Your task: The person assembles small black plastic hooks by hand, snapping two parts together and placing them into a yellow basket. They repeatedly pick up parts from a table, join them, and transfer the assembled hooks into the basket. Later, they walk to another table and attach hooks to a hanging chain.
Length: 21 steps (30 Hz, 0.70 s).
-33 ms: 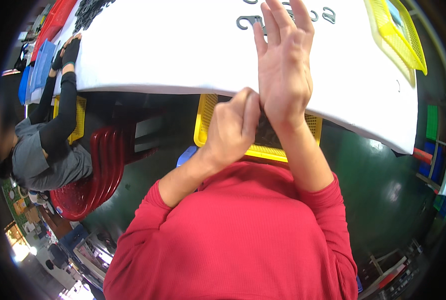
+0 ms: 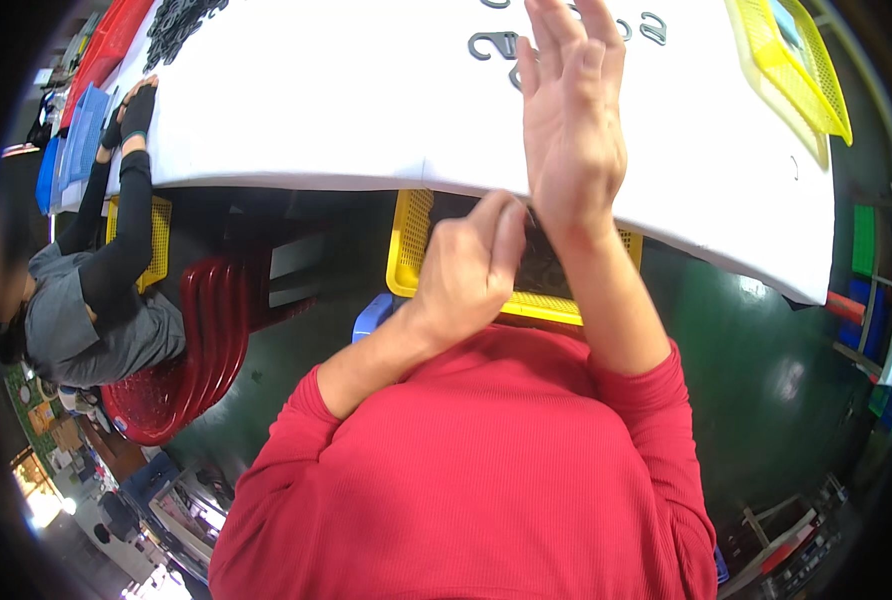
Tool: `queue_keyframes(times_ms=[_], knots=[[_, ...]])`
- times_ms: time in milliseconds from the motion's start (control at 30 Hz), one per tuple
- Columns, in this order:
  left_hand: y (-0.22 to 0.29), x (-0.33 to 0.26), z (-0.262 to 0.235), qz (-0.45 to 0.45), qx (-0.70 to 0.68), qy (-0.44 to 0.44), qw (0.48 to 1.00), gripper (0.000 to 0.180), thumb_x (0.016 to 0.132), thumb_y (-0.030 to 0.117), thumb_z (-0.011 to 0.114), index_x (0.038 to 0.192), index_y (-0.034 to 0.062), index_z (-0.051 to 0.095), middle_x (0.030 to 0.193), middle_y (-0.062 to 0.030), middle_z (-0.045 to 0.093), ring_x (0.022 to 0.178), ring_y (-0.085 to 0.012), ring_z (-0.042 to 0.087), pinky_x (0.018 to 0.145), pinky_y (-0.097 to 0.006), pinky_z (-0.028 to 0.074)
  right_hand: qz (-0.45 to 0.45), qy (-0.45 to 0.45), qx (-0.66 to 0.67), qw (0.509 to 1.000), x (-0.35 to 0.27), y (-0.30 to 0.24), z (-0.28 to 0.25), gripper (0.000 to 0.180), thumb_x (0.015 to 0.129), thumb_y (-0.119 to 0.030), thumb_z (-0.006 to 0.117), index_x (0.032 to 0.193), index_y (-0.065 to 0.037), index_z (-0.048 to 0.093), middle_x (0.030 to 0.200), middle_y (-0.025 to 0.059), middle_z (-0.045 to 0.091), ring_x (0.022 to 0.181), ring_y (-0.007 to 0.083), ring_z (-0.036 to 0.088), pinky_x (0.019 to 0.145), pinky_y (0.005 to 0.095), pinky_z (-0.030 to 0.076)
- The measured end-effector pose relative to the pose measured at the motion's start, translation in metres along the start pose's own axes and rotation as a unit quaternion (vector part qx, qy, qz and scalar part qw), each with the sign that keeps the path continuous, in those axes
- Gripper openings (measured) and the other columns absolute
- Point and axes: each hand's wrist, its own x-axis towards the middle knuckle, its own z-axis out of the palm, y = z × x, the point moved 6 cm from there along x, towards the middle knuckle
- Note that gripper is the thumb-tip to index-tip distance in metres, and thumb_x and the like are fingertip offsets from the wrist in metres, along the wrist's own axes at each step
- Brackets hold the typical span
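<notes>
My left hand (image 2: 466,255) is closed, thumb pressed against the curled fingers, beside my right wrist; what it grips, if anything, cannot be made out. Raised over the table edge, my right hand (image 2: 576,140) has its fingers stretched out and nothing in its palm. Beyond the right fingers, several dark plastic hooks (image 2: 492,45) lie on the white table (image 2: 336,110), partly hidden by that hand. Below both hands a yellow basket (image 2: 401,245) sits at my lap with dark pieces inside, mostly covered by my hands.
A heap of black hooks (image 2: 178,30) lies at the table's far left. There a person (image 2: 96,300) in black sleeves sits by stacked red chairs (image 2: 211,330). A yellow tray (image 2: 786,70) stands at the right table edge. A small dark curved piece (image 2: 794,168) lies nearby.
My left hand has shifted slightly down and away from my right wrist. The right hand has moved slightly, still with its fingers stretched.
</notes>
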Motion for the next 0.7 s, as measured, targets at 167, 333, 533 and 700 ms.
queue_keyframes(times_ms=[167, 333, 533, 700], knots=[[0.027, 0.026, -0.059, 0.063, 0.051, 0.207, 0.975, 0.031, 0.105, 0.018, 0.036, 0.098, -0.0007, 0.060, 0.076, -0.0059, 0.063, 0.061, -0.0070, 0.057, 0.054, -0.021, 0.044, -0.093, -0.101, -0.512, 0.848, 0.015, 0.026, -0.030, 0.014, 0.087, -0.012, 0.060, 0.099, -0.009, 0.067, 0.104, 0.0117, 0.060, 0.101, 0.0308, 0.058, 0.087, 0.0390, 0.049], [0.065, 0.022, -0.014, 0.429, 0.243, 0.051, 0.869, 0.022, 0.088, 0.014, 0.059, 0.106, 0.0038, 0.067, 0.104, -0.0133, 0.068, 0.103, -0.0295, 0.065, 0.089, -0.039, 0.052, -0.134, -0.253, -0.606, 0.742, -0.011, 0.047, -0.003, 0.023, 0.077, -0.010, 0.066, 0.100, -0.007, 0.064, 0.103, 0.0092, 0.057, 0.101, 0.0273, 0.054, 0.088, 0.0366, 0.046], [0.056, -0.003, 0.033, 0.507, 0.270, -0.074, 0.815, 0.035, 0.080, 0.020, 0.059, 0.112, 0.0098, 0.069, 0.111, -0.0078, 0.068, 0.109, -0.0268, 0.064, 0.100, -0.043, 0.048, -0.076, -0.270, -0.561, 0.779, -0.020, 0.049, 0.008, 0.012, 0.083, -0.012, 0.065, 0.094, -0.009, 0.067, 0.100, 0.0061, 0.060, 0.097, 0.0258, 0.058, 0.084, 0.0369, 0.049], [0.056, -0.004, 0.020, 0.582, 0.222, -0.115, 0.774, 0.030, 0.083, 0.019, 0.056, 0.108, 0.0123, 0.071, 0.107, -0.0056, 0.070, 0.104, -0.0243, 0.067, 0.097, -0.041, 0.050, 0.051, -0.307, -0.491, 0.814, -0.044, 0.048, 0.011, 0.011, 0.083, -0.015, 0.068, 0.094, -0.013, 0.068, 0.098, 0.0061, 0.062, 0.095, 0.0260, 0.062, 0.078, 0.0361, 0.051]])
